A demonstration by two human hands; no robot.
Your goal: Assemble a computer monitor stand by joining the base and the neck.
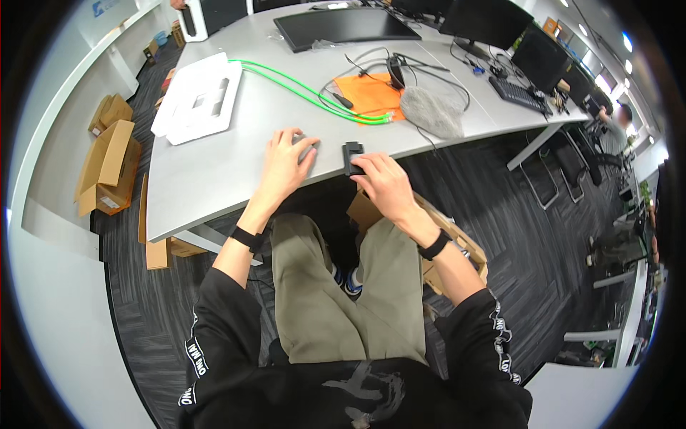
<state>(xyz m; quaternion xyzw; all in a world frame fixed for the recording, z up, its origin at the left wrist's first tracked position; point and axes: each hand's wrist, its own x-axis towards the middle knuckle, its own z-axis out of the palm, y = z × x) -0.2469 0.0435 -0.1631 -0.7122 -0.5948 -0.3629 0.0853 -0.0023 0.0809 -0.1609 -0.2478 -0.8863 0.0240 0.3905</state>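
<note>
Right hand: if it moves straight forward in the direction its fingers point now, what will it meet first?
The right hand already touches the small black device at the table edge, so that comes first. Beyond it probably lie the green cables and the orange sheet, though depth is unclear.

The place was an open-plan office. Long grey desks (214, 171) ran toward the top of the frame, carrying dark monitors (486, 20) and a black keyboard (519, 93) at the upper right. Dark patterned carpet tiles (514, 214) covered the floor, office chairs (572, 161) stood at the right, and opened cardboard boxes (107, 168) sat along the white wall at the left.
</note>
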